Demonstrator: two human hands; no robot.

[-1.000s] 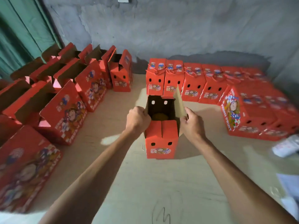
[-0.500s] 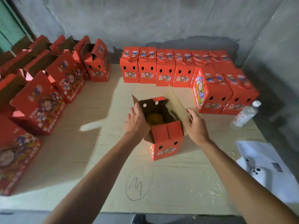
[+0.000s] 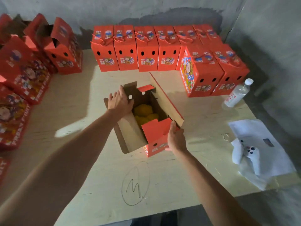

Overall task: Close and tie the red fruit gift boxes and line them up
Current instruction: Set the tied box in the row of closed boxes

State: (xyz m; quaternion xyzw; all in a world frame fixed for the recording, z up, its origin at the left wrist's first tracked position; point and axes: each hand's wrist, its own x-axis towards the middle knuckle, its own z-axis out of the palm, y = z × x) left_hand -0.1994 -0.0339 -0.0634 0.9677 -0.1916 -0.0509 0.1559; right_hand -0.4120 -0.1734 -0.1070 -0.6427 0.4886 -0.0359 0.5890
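An open red fruit gift box stands in the middle of the table, all its flaps spread, with yellow fruit inside. My left hand lies flat with straight fingers on the box's left flap. My right hand holds the near red end flap at its right edge, thumb on the flap. A row of closed, tied red boxes lines the back wall, and two more tied boxes stand in front at the right.
Several open, untied red boxes crowd the table's left side. A water bottle lies at the right, near white paper and a crumpled white cloth. A pencilled mark in a circle sits on the table near its front edge.
The camera has tilted down and closer. My left hand moved onto the left flap and pressed it outward. My right hand shifted from the long right flap to the near end flap.
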